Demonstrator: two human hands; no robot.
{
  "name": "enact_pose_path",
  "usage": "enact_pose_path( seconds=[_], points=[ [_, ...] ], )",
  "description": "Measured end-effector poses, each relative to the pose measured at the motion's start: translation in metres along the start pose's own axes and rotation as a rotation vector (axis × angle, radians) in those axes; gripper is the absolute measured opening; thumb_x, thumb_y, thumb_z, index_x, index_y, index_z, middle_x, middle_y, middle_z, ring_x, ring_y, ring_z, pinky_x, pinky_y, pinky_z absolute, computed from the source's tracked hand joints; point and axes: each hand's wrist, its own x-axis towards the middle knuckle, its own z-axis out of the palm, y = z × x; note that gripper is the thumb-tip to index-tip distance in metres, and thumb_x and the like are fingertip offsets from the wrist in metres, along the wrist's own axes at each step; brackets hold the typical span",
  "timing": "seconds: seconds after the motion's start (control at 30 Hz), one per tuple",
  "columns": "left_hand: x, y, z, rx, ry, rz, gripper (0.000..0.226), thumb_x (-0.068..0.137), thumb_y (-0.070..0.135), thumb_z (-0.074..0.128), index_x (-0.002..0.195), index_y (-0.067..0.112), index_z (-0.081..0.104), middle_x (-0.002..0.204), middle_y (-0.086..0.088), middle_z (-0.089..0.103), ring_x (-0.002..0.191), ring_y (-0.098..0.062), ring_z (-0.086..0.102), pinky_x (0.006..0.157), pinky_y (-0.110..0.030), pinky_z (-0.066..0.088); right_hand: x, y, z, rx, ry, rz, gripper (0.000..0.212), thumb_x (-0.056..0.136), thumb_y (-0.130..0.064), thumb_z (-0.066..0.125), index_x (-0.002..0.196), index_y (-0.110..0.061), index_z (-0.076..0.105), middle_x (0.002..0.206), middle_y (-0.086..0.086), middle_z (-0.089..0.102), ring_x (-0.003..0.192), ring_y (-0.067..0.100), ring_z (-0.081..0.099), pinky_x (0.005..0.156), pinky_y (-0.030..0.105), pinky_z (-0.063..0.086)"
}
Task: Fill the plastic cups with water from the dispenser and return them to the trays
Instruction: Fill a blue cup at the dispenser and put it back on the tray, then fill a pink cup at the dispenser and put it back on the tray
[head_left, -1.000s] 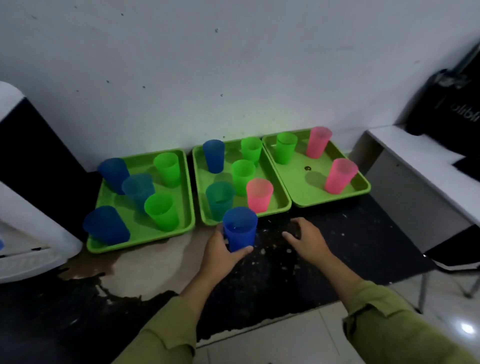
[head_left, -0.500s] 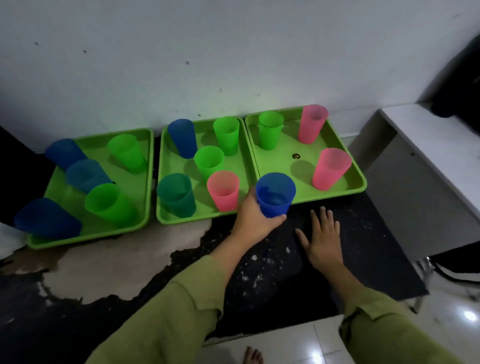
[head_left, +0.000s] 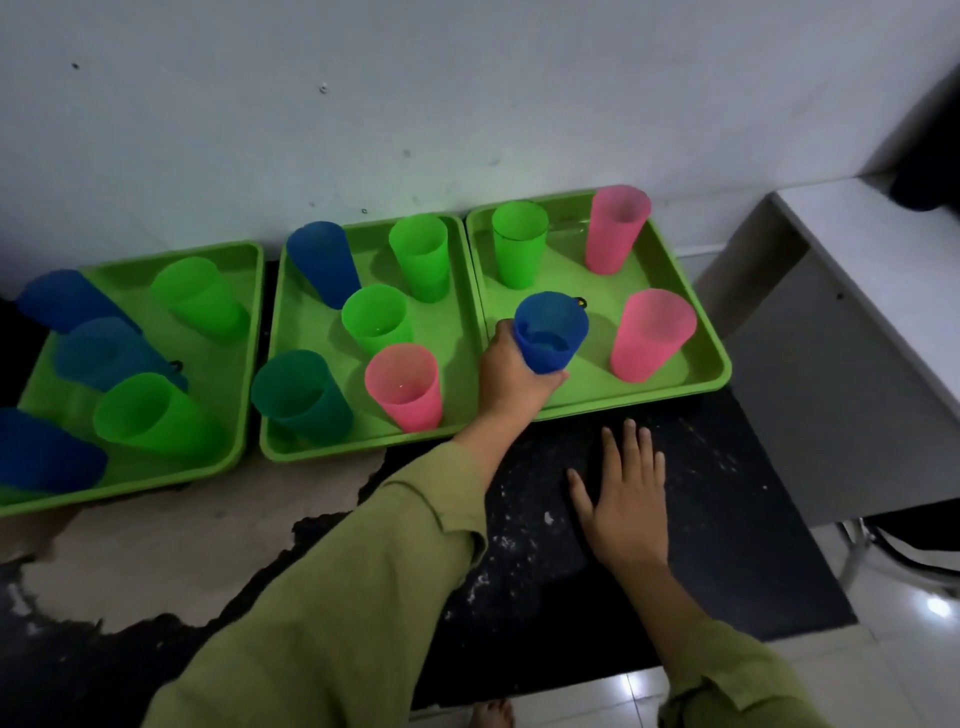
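My left hand (head_left: 506, 371) grips a blue plastic cup (head_left: 550, 332) with water in it, holding it over the front left part of the right green tray (head_left: 675, 387). That tray also carries a green cup (head_left: 519, 244) and two pink cups (head_left: 615, 228) (head_left: 649, 335). My right hand (head_left: 626, 499) lies flat, fingers spread, on the dark counter in front of the tray. The middle tray (head_left: 322, 452) and the left tray (head_left: 228, 457) hold several blue, green and pink cups. The dispenser is out of view.
The trays stand along a white wall on a worn black counter (head_left: 701, 519) with a bare patch at the front left. A grey-white desk (head_left: 857, 249) stands to the right, with a chair leg and tiled floor below it.
My left hand has carried the blue cup from the counter's front, right and forward, over the right tray. My right hand has flattened on the counter. The view has shifted right.
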Motion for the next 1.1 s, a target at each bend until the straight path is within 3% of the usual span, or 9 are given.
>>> enact_pose_path(
  seconds=[0.27, 0.5, 0.67, 0.77, 0.87, 0.93, 1.03, 1.1],
  points=[
    [-0.003, -0.005, 0.009, 0.134, -0.081, 0.082, 0.070, 0.059, 0.021, 0.087, 0.114, 0.008, 0.045, 0.113, -0.009, 0.060, 0.103, -0.027, 0.058, 0.078, -0.023, 0.041, 0.000, 0.000, -0.001, 0.025, -0.017, 0.002, 0.069, 0.093, -0.051, 0.039, 0.148, -0.013, 0.022, 0.158, 0.011, 0.008, 0.147, 0.025, -0.001, 0.120, 0.039, -0.003],
    [-0.007, -0.003, 0.007, 0.133, -0.096, 0.052, 0.076, 0.060, 0.022, 0.087, 0.118, 0.007, 0.041, 0.118, -0.009, 0.057, 0.108, -0.027, 0.055, 0.079, -0.020, 0.038, -0.001, 0.001, -0.002, 0.033, -0.006, -0.001, 0.069, 0.093, -0.052, 0.038, 0.148, -0.013, 0.023, 0.158, 0.011, 0.009, 0.147, 0.026, 0.001, 0.120, 0.039, -0.001],
    [-0.017, -0.002, -0.003, 0.066, -0.094, 0.038, 0.072, 0.065, 0.016, 0.083, 0.123, 0.008, 0.040, 0.122, -0.010, 0.054, 0.111, -0.024, 0.054, 0.091, -0.027, 0.045, 0.000, 0.003, -0.008, 0.068, -0.041, -0.012, 0.066, 0.095, -0.048, 0.039, 0.148, -0.012, 0.023, 0.158, 0.010, 0.007, 0.147, 0.025, -0.001, 0.119, 0.037, -0.004],
    [-0.030, 0.004, -0.009, 0.047, -0.015, 0.093, 0.067, 0.068, 0.016, 0.080, 0.123, 0.008, 0.042, 0.124, -0.008, 0.051, 0.115, -0.021, 0.050, 0.096, -0.025, 0.040, 0.001, 0.010, -0.015, 0.142, -0.049, -0.024, 0.063, 0.095, -0.041, 0.044, 0.146, -0.008, 0.026, 0.158, 0.011, 0.012, 0.147, 0.024, 0.000, 0.118, 0.035, -0.004],
    [-0.050, 0.016, -0.011, 0.092, 0.176, 0.276, 0.061, 0.068, 0.018, 0.078, 0.119, 0.007, 0.047, 0.120, -0.007, 0.050, 0.113, -0.020, 0.046, 0.097, -0.020, 0.032, 0.007, 0.025, -0.024, 0.224, 0.005, 0.051, 0.059, 0.093, -0.032, 0.051, 0.142, -0.005, 0.032, 0.155, 0.015, 0.019, 0.146, 0.027, 0.007, 0.118, 0.035, -0.001],
    [-0.064, 0.028, -0.004, 0.080, 0.220, 0.409, 0.055, 0.069, 0.017, 0.077, 0.115, 0.005, 0.050, 0.114, -0.008, 0.052, 0.109, -0.020, 0.047, 0.097, -0.023, 0.035, 0.012, 0.036, -0.030, 0.250, 0.054, 0.116, 0.057, 0.092, -0.028, 0.054, 0.139, -0.003, 0.035, 0.153, 0.018, 0.023, 0.145, 0.030, 0.011, 0.118, 0.037, 0.003],
    [-0.077, 0.046, 0.015, 0.058, -0.005, 0.519, 0.043, 0.076, 0.012, 0.070, 0.114, 0.004, 0.052, 0.111, -0.007, 0.053, 0.106, -0.020, 0.050, 0.095, -0.032, 0.043, 0.020, 0.055, -0.036, 0.224, 0.075, 0.171, 0.057, 0.091, -0.026, 0.057, 0.137, 0.000, 0.038, 0.150, 0.021, 0.026, 0.144, 0.032, 0.013, 0.119, 0.042, 0.007],
    [-0.076, 0.054, 0.034, 0.141, -0.163, 0.525, 0.044, 0.081, 0.012, 0.065, 0.121, 0.004, 0.048, 0.117, -0.009, 0.052, 0.111, -0.022, 0.048, 0.099, -0.032, 0.040, 0.023, 0.066, -0.036, 0.203, 0.064, 0.186, 0.059, 0.091, -0.029, 0.057, 0.138, 0.001, 0.037, 0.151, 0.021, 0.024, 0.145, 0.032, 0.011, 0.120, 0.042, 0.006]
  ],
)
